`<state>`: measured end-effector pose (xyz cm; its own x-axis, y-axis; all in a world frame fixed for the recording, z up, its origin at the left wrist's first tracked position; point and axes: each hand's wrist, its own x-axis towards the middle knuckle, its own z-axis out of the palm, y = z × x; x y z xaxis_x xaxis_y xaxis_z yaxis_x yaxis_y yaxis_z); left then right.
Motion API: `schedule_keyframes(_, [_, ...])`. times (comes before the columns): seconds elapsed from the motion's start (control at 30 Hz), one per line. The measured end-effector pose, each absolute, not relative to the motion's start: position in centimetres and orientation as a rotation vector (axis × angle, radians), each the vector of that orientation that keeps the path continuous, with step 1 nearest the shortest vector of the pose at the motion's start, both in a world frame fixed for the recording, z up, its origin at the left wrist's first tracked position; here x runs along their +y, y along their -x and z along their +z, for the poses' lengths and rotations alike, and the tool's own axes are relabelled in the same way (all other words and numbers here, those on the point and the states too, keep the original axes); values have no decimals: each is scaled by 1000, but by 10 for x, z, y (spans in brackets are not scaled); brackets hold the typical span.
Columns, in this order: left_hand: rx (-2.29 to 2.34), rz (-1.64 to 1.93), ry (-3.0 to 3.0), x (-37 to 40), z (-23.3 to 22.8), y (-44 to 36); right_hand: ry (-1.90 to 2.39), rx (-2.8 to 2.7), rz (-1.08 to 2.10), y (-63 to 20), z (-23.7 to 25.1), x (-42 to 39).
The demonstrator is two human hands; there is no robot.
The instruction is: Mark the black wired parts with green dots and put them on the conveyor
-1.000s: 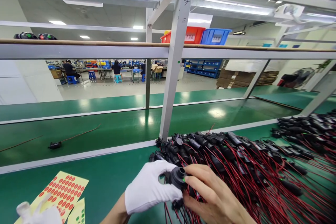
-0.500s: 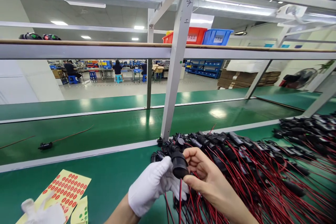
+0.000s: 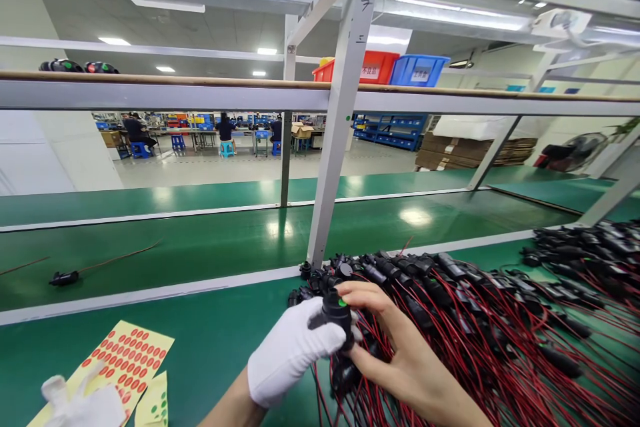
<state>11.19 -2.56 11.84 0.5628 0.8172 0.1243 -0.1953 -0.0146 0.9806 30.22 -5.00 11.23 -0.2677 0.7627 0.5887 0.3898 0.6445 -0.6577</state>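
My left hand, in a white glove, is closed around a small black pump with a round body and a narrower top. A green dot sticker shows on the pump's upper part. The bare fingers of my right hand grip the same pump from the right, index finger by the sticker and thumb lower down. Right beside both hands lies a large pile of similar black pumps with long red and black wires.
At lower left lie a sheet of red oval stickers, a smaller sheet with green dots and a white glove. One wired pump rides on the green conveyor belt. A metal post rises ahead.
The pump has been turned in my hands, so its narrower top and green sticker now show instead of its wide, flat end. On the belt, the single pump has moved left.
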Motion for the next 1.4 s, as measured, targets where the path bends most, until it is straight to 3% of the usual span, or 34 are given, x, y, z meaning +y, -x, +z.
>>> schedule_keyframes(0.13, [789,1075,-1593,-23,117,-113,878,-1951,325,-310,114,-53])
schedule_keyframes(0.43, [701,1269,-2047,-30,117,-118,906,-1938,200,-305,122,-63])
schedule_keyframes(0.63, [853,1332,-2145,-36,102,-121,934,-1674,601,-300,111,-60])
schedule_keyframes(0.73, [952,1176,-1857,-39,102,-126,996,-1525,743,-297,104,-55])
schedule_keyframes(0.83, [739,1066,-1133,-18,110,-122,1070,-1513,742,-299,102,-51])
schedule_keyframes(0.93, [580,1232,-595,39,118,-99,1203,-1555,682,-310,101,-51])
schedule_keyframes(1.13, [814,1698,-87,161,103,-11,1459,-1912,399,-315,82,-45])
schedule_keyframes(1.4, [973,1651,126,173,47,28,1845,-2281,192,-244,2,-6])
